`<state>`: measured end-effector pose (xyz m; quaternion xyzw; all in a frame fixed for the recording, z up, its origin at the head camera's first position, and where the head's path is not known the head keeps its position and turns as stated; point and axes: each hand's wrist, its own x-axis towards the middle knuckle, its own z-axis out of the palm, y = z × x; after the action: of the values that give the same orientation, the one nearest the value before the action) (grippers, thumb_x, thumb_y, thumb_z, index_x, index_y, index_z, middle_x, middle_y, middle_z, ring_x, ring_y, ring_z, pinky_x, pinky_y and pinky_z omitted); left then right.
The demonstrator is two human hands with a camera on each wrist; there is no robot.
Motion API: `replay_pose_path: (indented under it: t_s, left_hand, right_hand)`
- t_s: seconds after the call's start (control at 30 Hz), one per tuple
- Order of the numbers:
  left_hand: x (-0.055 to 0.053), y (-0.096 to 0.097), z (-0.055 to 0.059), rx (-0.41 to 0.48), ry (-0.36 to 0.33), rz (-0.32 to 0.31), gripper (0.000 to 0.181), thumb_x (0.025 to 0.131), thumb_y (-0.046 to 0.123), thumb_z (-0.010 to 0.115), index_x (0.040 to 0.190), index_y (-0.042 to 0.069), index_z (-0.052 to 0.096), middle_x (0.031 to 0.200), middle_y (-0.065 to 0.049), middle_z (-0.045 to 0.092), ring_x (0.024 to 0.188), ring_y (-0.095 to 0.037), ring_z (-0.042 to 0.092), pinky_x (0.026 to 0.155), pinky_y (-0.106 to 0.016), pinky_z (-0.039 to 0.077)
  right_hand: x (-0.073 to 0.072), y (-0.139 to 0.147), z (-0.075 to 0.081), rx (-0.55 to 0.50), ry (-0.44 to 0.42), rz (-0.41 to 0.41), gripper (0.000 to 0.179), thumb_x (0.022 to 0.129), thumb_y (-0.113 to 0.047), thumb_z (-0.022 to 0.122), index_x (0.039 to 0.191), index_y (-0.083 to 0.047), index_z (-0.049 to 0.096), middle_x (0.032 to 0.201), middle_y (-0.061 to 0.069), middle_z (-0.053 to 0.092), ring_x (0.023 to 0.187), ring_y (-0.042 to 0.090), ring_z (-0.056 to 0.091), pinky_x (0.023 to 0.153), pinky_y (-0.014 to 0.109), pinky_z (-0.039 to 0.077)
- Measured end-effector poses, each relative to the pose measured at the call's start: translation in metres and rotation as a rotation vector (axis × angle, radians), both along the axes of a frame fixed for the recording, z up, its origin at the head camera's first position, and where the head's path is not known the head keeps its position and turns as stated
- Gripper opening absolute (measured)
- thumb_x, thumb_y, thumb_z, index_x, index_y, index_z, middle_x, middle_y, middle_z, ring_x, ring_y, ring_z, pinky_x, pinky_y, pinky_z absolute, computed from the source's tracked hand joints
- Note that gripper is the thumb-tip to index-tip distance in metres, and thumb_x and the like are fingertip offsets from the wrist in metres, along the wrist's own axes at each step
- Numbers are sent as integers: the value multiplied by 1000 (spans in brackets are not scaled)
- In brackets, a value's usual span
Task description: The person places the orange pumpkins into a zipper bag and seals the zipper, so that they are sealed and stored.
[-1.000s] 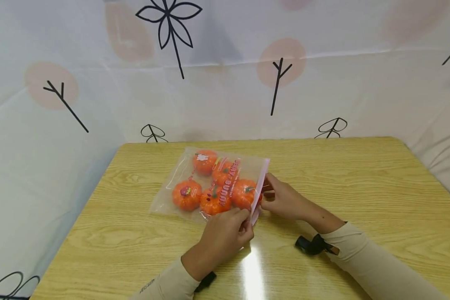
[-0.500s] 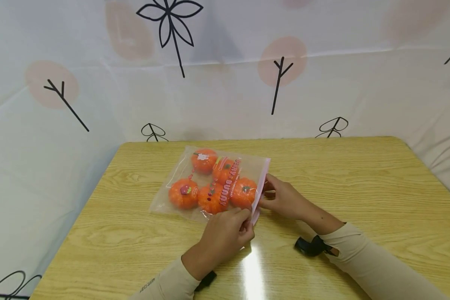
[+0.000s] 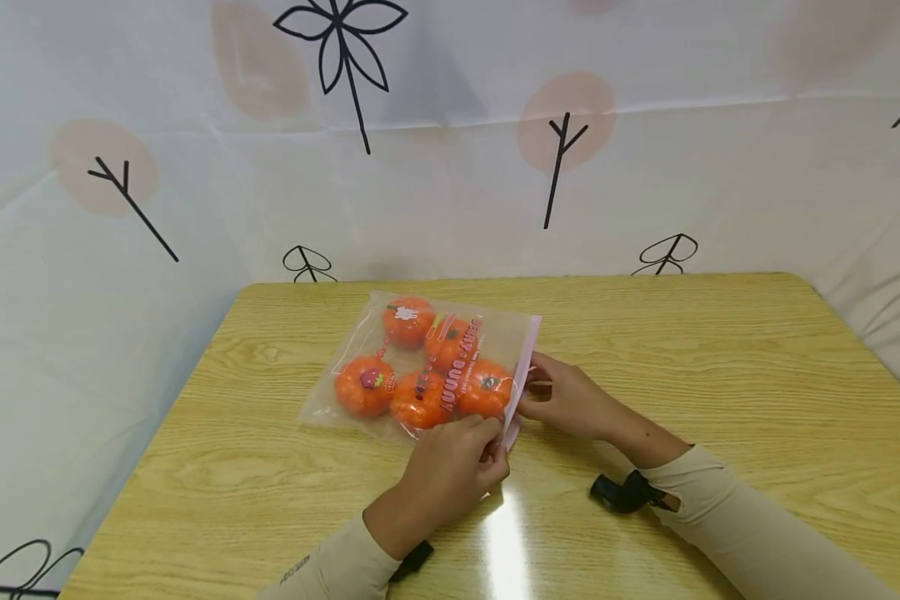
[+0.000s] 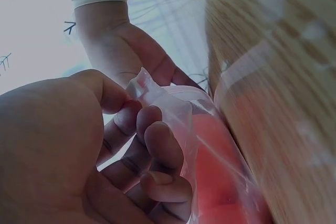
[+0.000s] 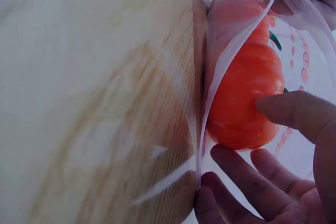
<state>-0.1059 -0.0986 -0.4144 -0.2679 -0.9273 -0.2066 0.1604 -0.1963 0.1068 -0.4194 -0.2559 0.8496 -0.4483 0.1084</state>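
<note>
In the head view, a clear zip bag (image 3: 506, 333) with pink lettering and a pink edge lies on the table, its mouth facing right. Several small orange pumpkins (image 3: 363, 387) with green stems are inside it. My left hand (image 3: 450, 468) pinches the near corner of the bag's mouth between thumb and fingers, as the left wrist view also shows. At the mouth is my right hand (image 3: 570, 402), its fingers loosely bent. The right wrist view shows its thumb (image 5: 299, 109) against the nearest pumpkin (image 5: 247, 98), with the other fingers spread beside the bag's parted edge.
The wooden table (image 3: 720, 358) reaches back to a white cloth (image 3: 450, 200) with plant drawings. A light glare shows on the near part of the tabletop. Black wrist devices (image 3: 622, 492) are worn below both hands.
The pumpkins have shifted slightly left, deeper into the bag, and an orange part once showing by the right fingers is now within it. Both hands stay nearly in place.
</note>
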Motion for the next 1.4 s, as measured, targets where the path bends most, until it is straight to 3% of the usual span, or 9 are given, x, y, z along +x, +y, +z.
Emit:
replay_pose_path:
  t_s: [0.23, 0.47, 0.57, 0.73, 0.9, 1.07, 1.23, 1.4]
  left_hand:
    - [0, 0, 0, -4, -3, -2, 16, 81, 18, 70, 74, 21, 56, 63, 13, 41, 55, 2, 35, 50, -11, 22]
    - [-1, -1, 1, -1, -33, -6, 15, 82, 19, 70, 76, 21, 56, 64, 14, 41, 55, 2, 35, 49, -12, 23]
    - [-1, -1, 1, -3, -46, -6, 15, 83, 20, 69, 76, 21, 56, 64, 14, 41, 55, 2, 35, 49, -12, 23]
    - [-1, -1, 1, -15, -59, 2, 16, 83, 20, 69, 75, 21, 56, 64, 14, 41, 54, 1, 35, 48, -13, 24]
    - [0, -2, 2, -13, -73, 7, 15, 84, 20, 69, 76, 20, 57, 64, 14, 42, 54, 2, 35, 48, -13, 24]
    - [-1, -1, 2, -11, -83, 14, 17, 87, 22, 70, 77, 20, 57, 64, 14, 42, 54, 3, 34, 48, -12, 25]
    - [-1, 0, 3, -20, -98, 27, 14, 92, 27, 68, 83, 18, 61, 67, 12, 48, 57, 1, 39, 51, -14, 31]
    - [-1, -2, 5, -43, -102, -6, 14, 90, 31, 70, 95, 18, 65, 80, 9, 60, 66, -2, 50, 59, -17, 42]
  right_hand:
    - [2, -2, 0, 10, 0, -8, 56, 88, -19, 76, 138, -7, 53, 127, 15, 67, 118, 34, 64, 97, 49, 52]
    - [1, -1, 2, 22, -1, 23, 35, 90, -23, 74, 121, -9, 65, 123, 11, 69, 119, 31, 63, 98, 50, 51]
    - [0, 0, 2, 28, -7, 48, 31, 92, -25, 72, 120, -12, 68, 124, 8, 69, 120, 27, 62, 100, 49, 50]
    - [0, 2, 3, 44, 9, 99, 25, 95, -24, 67, 117, -13, 71, 118, 5, 72, 109, 18, 63, 92, 38, 53]
    - [2, 5, 3, 47, 26, 171, 21, 98, -18, 62, 116, -10, 70, 120, 7, 70, 108, 16, 59, 91, 33, 51]
    - [2, 6, 2, 55, 12, 201, 29, 99, -14, 59, 128, -11, 65, 131, 10, 65, 118, 20, 56, 98, 41, 49]
    - [1, 8, 4, 31, -15, 181, 38, 100, -12, 56, 138, -8, 57, 142, 14, 57, 133, 33, 52, 106, 52, 45]
    - [2, 11, 12, -8, 35, 86, 32, 100, -2, 51, 129, -3, 62, 134, 18, 61, 127, 39, 56, 101, 52, 50]
